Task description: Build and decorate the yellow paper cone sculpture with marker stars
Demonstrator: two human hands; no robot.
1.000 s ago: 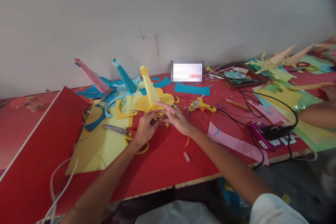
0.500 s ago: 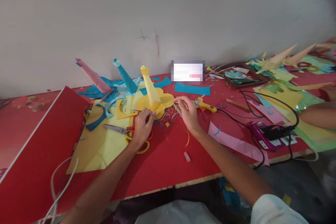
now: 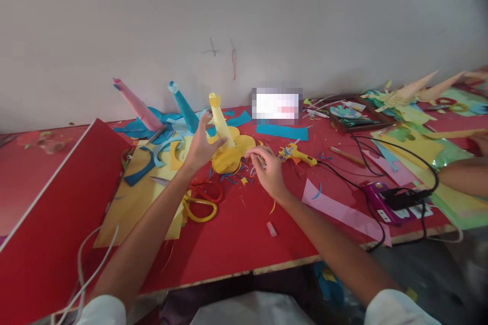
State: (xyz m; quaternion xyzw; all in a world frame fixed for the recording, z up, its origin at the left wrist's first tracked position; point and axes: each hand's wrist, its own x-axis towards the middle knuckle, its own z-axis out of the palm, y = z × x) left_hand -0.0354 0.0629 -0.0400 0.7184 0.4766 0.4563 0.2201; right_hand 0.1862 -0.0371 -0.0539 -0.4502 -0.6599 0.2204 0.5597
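A yellow paper flower (image 3: 244, 145) with rounded petals lies on the red table, and a pale yellow paper cone (image 3: 221, 124) rises from its middle, leaning left. My left hand (image 3: 200, 147) is beside the cone, thumb and fingers spread, the thumb near the cone's base. At the flower's right edge, my right hand (image 3: 269, 168) has its fingertips pinched together; whatever they hold is too small to make out. Below my left hand lie scissors with red and yellow handles (image 3: 202, 210), their blades partly under my forearm. A yellow glue gun (image 3: 299, 155) rests right of my right hand.
Blue (image 3: 185, 109) and pink paper cones (image 3: 139, 106) stand at back left. Paper sheets and scraps lie around, including a pink strip (image 3: 343, 213). A black cord runs to a purple power box (image 3: 381, 202). Another person's arm (image 3: 463, 175) reaches in at right.
My left hand has lifted from the flower's front edge, opened and moved up beside the cone. My right hand has shifted slightly left and down, its fingers now more closed.
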